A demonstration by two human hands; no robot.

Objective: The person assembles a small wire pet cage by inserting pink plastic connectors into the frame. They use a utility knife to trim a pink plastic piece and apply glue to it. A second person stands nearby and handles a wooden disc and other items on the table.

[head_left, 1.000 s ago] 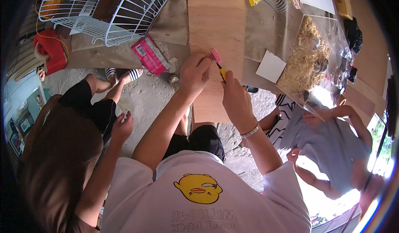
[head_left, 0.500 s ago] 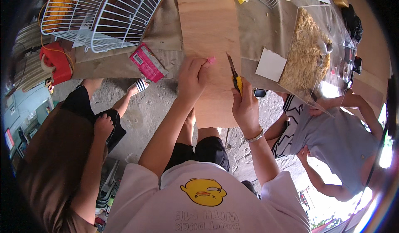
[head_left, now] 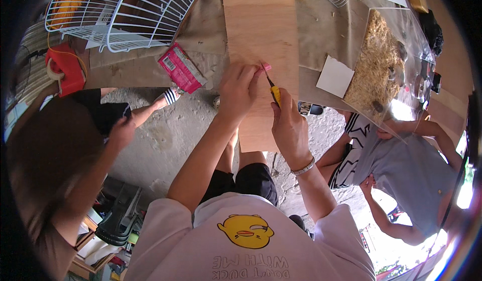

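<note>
Head: knife [head_left: 274,91], barcoded packet [head_left: 184,69], lettered shirt [head_left: 251,246]

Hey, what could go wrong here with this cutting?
The yellow utility knife in the right hand points close by the left hand's fingertips; a slip might cut them. The small pink piece could twist. The wooden board overhangs the table, so leaning on that end might tip it.

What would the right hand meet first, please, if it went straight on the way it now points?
Most likely the small pink piece held by the left hand: the yellow knife in the right hand overlaps it in view, though whether they touch is unclear.
</note>
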